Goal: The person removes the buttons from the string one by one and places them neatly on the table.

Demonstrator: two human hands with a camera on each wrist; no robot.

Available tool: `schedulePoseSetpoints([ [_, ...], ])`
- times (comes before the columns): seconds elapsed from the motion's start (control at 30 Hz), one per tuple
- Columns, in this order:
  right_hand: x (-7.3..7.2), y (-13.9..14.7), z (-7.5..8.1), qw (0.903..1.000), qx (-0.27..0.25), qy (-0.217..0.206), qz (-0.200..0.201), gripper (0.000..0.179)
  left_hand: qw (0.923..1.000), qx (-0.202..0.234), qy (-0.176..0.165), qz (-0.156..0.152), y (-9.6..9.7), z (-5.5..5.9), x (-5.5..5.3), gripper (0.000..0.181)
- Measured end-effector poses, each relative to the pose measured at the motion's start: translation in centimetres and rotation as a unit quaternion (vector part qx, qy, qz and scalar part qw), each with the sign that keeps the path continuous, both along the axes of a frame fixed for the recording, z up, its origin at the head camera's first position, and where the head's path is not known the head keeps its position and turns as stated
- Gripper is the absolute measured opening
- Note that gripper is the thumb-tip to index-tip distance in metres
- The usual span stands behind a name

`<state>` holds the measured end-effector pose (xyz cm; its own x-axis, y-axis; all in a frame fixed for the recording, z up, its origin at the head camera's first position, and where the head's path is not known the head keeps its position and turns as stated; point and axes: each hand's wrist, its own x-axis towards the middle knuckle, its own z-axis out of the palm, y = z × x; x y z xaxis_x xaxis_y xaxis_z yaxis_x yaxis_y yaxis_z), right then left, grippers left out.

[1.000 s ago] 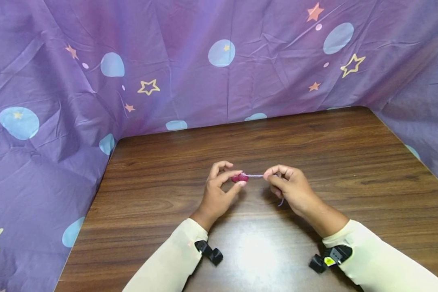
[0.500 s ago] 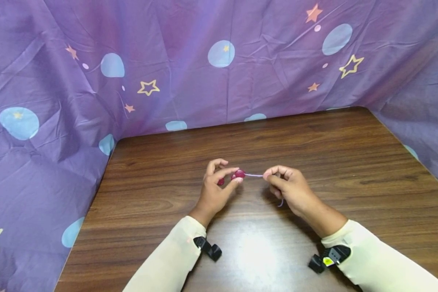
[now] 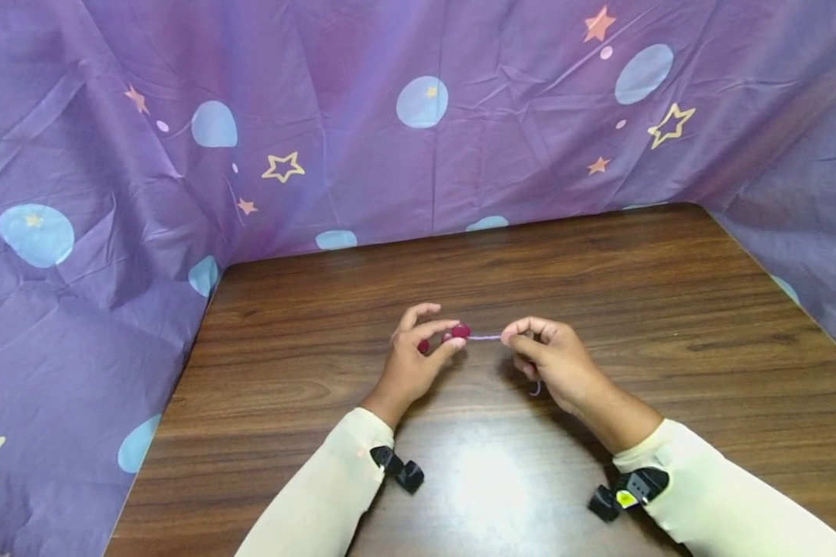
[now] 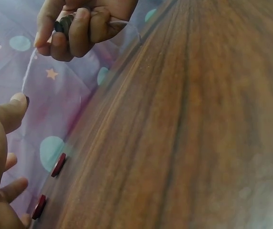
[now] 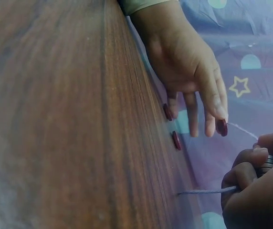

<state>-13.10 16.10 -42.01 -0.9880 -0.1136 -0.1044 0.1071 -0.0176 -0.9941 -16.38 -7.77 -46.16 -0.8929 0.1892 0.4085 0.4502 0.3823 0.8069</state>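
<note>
Between thumb and index finger, my left hand (image 3: 409, 370) pinches a small red button (image 3: 461, 331); its other fingers are spread. A thin lilac string (image 3: 486, 337) runs from that button across to my right hand (image 3: 553, 360), whose thumb and index finger pinch it. The string's tail (image 5: 205, 192) hangs below the right hand. Curled fingers of that hand also hold a small stack of dark, shiny discs (image 5: 268, 164), partly hidden. Two more red buttons, one nearer (image 5: 176, 140) and one farther (image 5: 168, 112) in the right wrist view, lie on the table under the left hand.
The brown wood-grain table (image 3: 306, 464) has a glare patch near its front. A purple cloth (image 3: 362, 155) with stars and blue spots hangs behind it and at both sides. Black wrist cameras sit on both pale sleeves (image 3: 320, 495).
The left hand has shifted slightly left and away from me, and the pinched button has tilted. Red buttons under that hand have come into view. The right hand has hardly moved.
</note>
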Motion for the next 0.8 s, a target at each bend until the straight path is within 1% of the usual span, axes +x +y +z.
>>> schedulePoseSetpoints([
  [0.2, 0.1, 0.0, -0.1, 1.0000, 0.001, -0.002, 0.002, 0.019, 1.0000, 0.002, -0.007, 0.003, 0.1, -0.1, -0.2, 0.031],
  [0.43, -0.1, 0.2, 0.1, 0.9999, 0.010, -0.002, -0.009, 0.023, 0.9997, -0.017, -0.012, 0.016, 0.1, -0.2, -0.6, 0.031],
  [0.53, -0.2, 0.4, 0.3, 0.9998, 0.007, -0.018, 0.005, 0.018, 0.9992, -0.030, -0.019, 0.021, 0.2, -0.2, -0.6, 0.031],
  [0.67, -0.3, 0.7, 0.6, 0.9981, -0.003, -0.045, 0.041, 0.012, 0.9983, -0.044, -0.030, 0.024, 0.4, 0.1, -0.5, 0.031],
  [0.8, -0.3, 1.0, 1.0, 0.9956, 0.005, -0.057, 0.074, 0.023, 0.9976, -0.045, -0.043, 0.030, 0.6, 0.3, -0.4, 0.030],
])
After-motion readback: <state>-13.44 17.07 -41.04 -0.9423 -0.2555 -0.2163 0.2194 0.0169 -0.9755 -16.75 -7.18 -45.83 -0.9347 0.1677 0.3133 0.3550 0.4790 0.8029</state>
